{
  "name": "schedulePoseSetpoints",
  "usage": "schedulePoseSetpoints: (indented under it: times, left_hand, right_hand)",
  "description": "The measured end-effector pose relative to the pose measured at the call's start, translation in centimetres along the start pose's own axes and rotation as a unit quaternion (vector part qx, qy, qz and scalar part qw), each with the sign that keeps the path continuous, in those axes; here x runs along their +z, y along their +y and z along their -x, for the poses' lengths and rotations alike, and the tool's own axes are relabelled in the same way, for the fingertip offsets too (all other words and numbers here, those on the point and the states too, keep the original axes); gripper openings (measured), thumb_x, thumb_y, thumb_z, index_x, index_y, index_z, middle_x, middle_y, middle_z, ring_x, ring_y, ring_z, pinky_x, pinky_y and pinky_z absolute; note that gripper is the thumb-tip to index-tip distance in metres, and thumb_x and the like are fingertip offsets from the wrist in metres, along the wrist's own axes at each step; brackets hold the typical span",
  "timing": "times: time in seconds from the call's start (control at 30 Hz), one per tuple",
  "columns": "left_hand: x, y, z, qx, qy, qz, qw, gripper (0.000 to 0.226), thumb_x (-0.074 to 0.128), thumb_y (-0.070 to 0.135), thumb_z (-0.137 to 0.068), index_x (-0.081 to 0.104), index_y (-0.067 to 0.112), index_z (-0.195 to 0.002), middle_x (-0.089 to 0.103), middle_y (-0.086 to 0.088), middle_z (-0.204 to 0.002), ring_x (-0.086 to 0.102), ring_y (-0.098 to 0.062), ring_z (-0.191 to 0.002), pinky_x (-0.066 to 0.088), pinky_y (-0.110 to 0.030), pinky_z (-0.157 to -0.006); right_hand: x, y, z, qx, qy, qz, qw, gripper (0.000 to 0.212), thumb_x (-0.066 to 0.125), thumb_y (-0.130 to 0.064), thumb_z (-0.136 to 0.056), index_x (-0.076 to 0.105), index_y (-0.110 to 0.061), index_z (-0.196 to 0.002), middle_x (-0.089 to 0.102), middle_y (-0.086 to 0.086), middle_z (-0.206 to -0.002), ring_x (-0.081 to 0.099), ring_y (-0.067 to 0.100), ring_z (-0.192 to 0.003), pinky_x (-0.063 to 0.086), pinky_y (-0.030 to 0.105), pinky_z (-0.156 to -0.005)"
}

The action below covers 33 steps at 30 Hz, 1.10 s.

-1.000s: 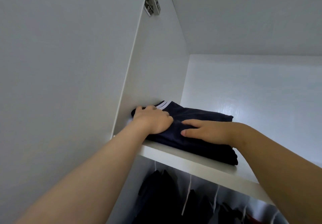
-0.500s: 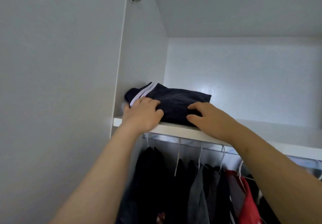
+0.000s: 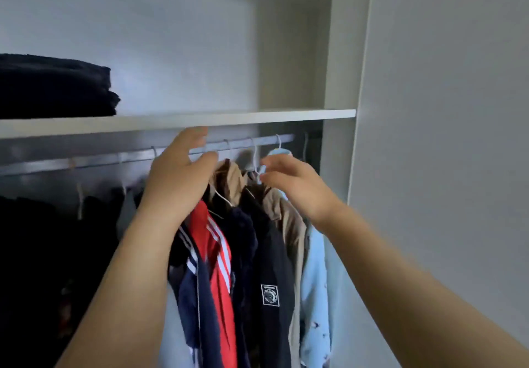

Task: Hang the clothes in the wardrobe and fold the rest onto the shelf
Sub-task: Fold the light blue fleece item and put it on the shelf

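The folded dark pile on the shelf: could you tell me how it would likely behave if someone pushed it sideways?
The folded dark pile is soft cloth in stacked layers, so it would probably sag and bunch rather than slide as one block. The upper layers may shear off the lower ones. The shelf looks smooth, so the bottom may slide fairly easily.

We are seeing a smooth, matt white laminate shelf (image 3: 229, 117) across the middle of the frame, a dull grey metal hanging rail (image 3: 86, 161) below it, a soft dark folded cloth stack (image 3: 54, 87) at upper left, and a pale blue fleecy cloth garment (image 3: 315, 296) at lower centre.
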State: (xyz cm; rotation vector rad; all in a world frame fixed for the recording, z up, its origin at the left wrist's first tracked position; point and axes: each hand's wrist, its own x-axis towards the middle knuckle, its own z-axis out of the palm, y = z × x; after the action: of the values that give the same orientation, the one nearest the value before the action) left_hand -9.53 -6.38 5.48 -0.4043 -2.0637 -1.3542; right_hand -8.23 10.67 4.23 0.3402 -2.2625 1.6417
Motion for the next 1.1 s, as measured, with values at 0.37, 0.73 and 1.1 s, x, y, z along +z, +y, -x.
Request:
schedulePoseSetpoints:
  times: [0.37, 0.73, 1.1]
  left_hand:
    - [23.0, 10.6, 23.6, -0.158, -0.414, 0.228, 0.867, 0.021, 0.054, 0.011, -0.088, 0.062, 0.030, -0.088, 0.066, 0.007, -0.084, 0.066, -0.018, -0.091, 0.048, -0.036, -0.088]
    - [32.7, 29.8, 55.7, -0.257, -0.693, 0.257, 0.623, 0.016, 0.049, 0.010, -0.091, 0.061, 0.021, -0.088, 0.064, 0.002, -0.083, 0.065, -0.015, -0.077, 0.049, -0.030, -0.072]
    - [32.9, 44.2, 78.3, -0.185, -0.870, 0.201, 0.411, 0.017, 0.046, 0.013, -0.094, 0.059, 0.020, -0.086, 0.063, 0.001, -0.081, 0.062, -0.013, -0.072, 0.045, -0.027, -0.067]
  right_hand:
    - [-18.9, 8.8, 29.0, 0.207, 0.341, -0.045, 0.916, 0.021, 0.054, -0.004, -0.086, 0.061, -0.019, -0.098, 0.064, -0.003, -0.093, 0.057, 0.001, -0.079, 0.041, 0.002, -0.056]
    - [-29.5, 7.8, 65.3, 0.345, 0.633, -0.055, 0.690, 0.013, 0.057, -0.017, -0.086, 0.062, -0.028, -0.090, 0.064, -0.005, -0.095, 0.060, 0.011, -0.085, 0.042, 0.022, -0.068]
    - [-29.9, 3.3, 88.1, 0.329, 0.834, -0.098, 0.432, 0.013, 0.055, -0.011, -0.085, 0.063, -0.021, -0.086, 0.062, 0.001, -0.087, 0.055, 0.014, -0.074, 0.040, 0.025, -0.064]
